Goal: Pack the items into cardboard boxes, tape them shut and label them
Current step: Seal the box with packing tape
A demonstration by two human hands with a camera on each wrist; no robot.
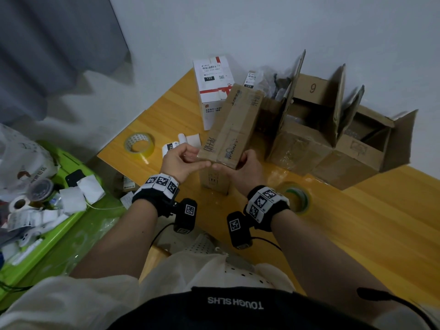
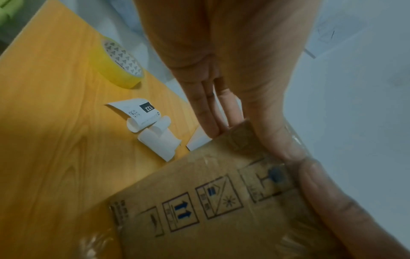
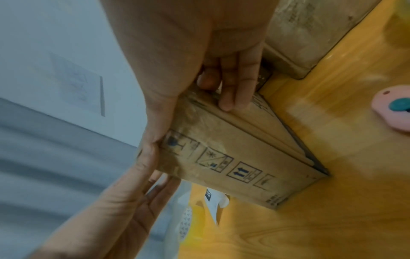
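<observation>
A small brown cardboard box stands on the yellow wooden table, flaps closed, with clear tape along its top seam. My left hand holds its near left corner; in the left wrist view the fingers lie straight along the side and the thumb presses the printed near face of the box. My right hand grips the near right corner. There the fingers curl over the side of the box. Both thumbs meet at the near top edge.
A yellow tape roll and curled label slips lie left of the box. Another tape roll sits by my right wrist. A white labelled box and open cardboard boxes stand behind. A green bin is off the table, left.
</observation>
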